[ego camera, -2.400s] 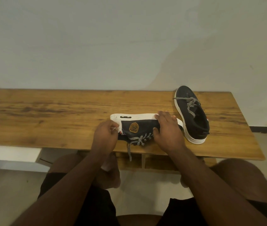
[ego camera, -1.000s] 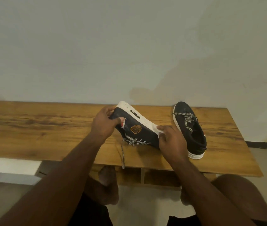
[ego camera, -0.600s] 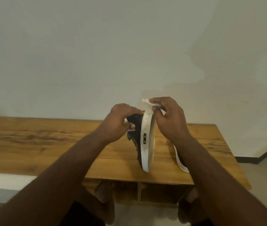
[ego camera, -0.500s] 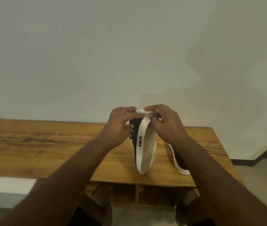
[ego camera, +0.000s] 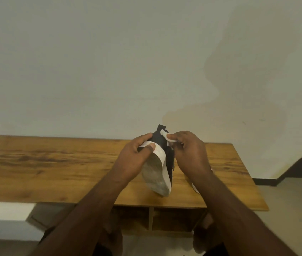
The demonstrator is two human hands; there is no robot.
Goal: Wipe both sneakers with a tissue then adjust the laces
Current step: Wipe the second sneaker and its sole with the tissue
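A dark navy sneaker (ego camera: 157,173) with a white sole is held up above the wooden table (ego camera: 54,169), its worn sole turned toward me and its heel uppermost. My left hand (ego camera: 135,159) grips it at the heel end, thumb on the sole's rim. My right hand (ego camera: 190,154) pinches a small white tissue (ego camera: 168,136) against the dark heel of the shoe. The second sneaker (ego camera: 195,188) lies on the table behind my right forearm; only a strip of its white sole shows.
A plain pale wall rises behind the table. Open shelf compartments (ego camera: 152,218) sit under the table's front edge. My knees and feet are below. Floor and a dark skirting (ego camera: 264,181) show at the right.
The sneaker was lifted off the table and turned from its side to sole-facing-me. The tissue hand moved from the sole's rim to the dark heel. The view tilted up.
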